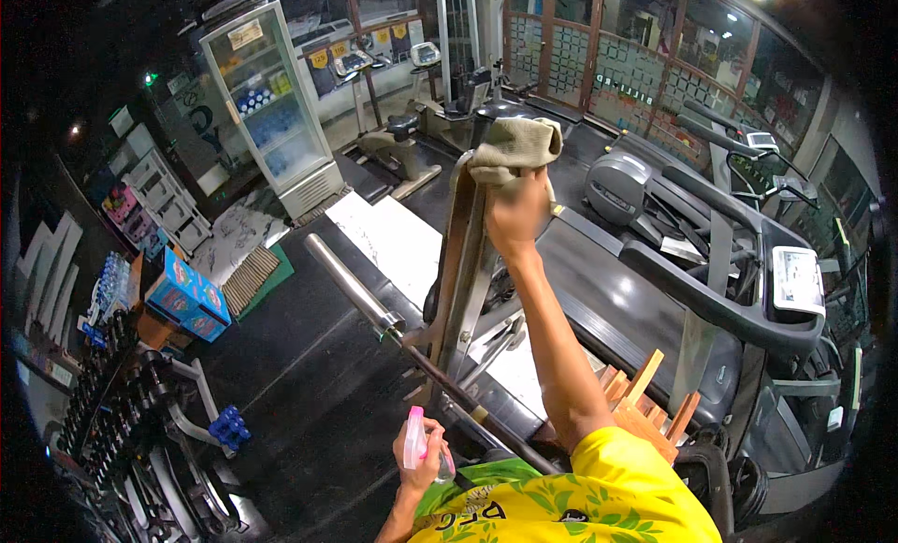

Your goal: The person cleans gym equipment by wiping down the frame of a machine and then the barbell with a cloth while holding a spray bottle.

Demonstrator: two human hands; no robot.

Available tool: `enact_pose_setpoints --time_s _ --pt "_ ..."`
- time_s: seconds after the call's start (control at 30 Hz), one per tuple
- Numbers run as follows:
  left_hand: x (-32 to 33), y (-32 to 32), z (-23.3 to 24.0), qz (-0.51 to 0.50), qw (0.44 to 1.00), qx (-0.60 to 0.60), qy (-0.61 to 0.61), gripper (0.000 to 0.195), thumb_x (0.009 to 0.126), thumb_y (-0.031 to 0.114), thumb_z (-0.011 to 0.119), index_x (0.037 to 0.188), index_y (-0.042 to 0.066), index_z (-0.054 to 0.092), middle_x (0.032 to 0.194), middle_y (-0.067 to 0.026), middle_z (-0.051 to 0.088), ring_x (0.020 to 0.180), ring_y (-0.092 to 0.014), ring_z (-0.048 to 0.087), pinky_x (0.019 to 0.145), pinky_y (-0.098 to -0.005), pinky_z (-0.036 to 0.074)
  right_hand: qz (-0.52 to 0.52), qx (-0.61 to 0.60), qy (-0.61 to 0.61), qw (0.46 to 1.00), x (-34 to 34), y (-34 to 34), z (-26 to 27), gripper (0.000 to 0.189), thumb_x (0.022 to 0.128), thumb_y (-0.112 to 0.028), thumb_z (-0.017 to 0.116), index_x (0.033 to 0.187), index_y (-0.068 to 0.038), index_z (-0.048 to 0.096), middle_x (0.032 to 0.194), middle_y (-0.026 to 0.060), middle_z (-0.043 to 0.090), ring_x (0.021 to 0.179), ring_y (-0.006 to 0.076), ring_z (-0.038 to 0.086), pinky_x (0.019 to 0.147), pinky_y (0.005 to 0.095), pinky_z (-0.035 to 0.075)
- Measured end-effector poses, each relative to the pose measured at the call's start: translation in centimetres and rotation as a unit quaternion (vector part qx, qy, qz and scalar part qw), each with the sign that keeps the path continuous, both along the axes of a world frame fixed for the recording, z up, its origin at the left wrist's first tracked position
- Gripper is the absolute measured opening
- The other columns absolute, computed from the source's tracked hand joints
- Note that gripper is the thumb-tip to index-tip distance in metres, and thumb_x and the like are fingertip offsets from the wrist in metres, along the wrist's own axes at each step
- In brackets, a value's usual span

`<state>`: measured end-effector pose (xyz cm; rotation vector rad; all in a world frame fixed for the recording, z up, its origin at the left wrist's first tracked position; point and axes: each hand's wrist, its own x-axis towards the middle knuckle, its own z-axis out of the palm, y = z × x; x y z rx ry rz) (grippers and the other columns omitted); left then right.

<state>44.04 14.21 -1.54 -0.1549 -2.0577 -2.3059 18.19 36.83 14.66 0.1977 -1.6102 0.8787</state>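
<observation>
My right arm reaches forward, and my right hand grips a folded olive-beige cloth. The cloth lies against the top end of a tall metal upright of a weight-bench rack. Close to my body, my left hand holds a spray bottle with a pink and white trigger head; my fingers hide part of it. Between the two hands a steel barbell rests across the rack, its thick bare sleeve pointing away to the left.
A treadmill and an elliptical trainer stand to the right. Wooden blocks sit near my right elbow. At left are a dumbbell rack and a blue carton. Behind stand a glass-door drinks fridge and an exercise bike.
</observation>
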Motion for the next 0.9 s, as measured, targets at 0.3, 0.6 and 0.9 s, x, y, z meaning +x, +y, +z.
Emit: enact_pose_setpoints --time_s 0.3,0.6,0.9 --pt "0.2 -0.1 0.6 0.009 1.0 -0.005 0.008 0.008 0.089 0.005 0.058 0.092 0.0 0.054 0.074 -0.0063 0.06 0.053 -0.012 0.061 0.05 -0.0257 0.05 0.286 -0.294 -0.165 0.897 -1.5 3.2 -1.2 0.059 0.096 -0.052 0.046 0.123 0.0 0.051 0.108 0.0066 0.06 0.094 0.0157 0.056 0.085 0.0293 0.044" --pt "1.2 -0.9 0.0 0.0 0.999 -0.038 -0.003 0.009 0.089 0.007 0.058 0.092 0.0 0.054 0.073 -0.0055 0.06 0.053 -0.012 0.061 0.051 -0.0261 0.049 0.31 -0.479 -0.323 0.756 -1.7 -1.1 -17.7 0.067 0.092 -0.059 0.047 0.138 -0.011 0.042 0.123 0.0058 0.055 0.109 0.0215 0.053 0.09 0.037 0.044" --pt "1.8 -1.7 0.1 0.038 0.999 -0.029 -0.024 0.008 0.089 0.006 0.058 0.092 -0.001 0.054 0.072 -0.0059 0.059 0.053 -0.013 0.061 0.05 -0.0265 0.05 0.306 -0.469 -0.459 0.69 3.4 -5.0 -32.1 0.049 0.099 -0.047 0.037 0.112 -0.008 0.063 0.087 0.0062 0.065 0.074 0.0182 0.062 0.063 0.0324 0.049"
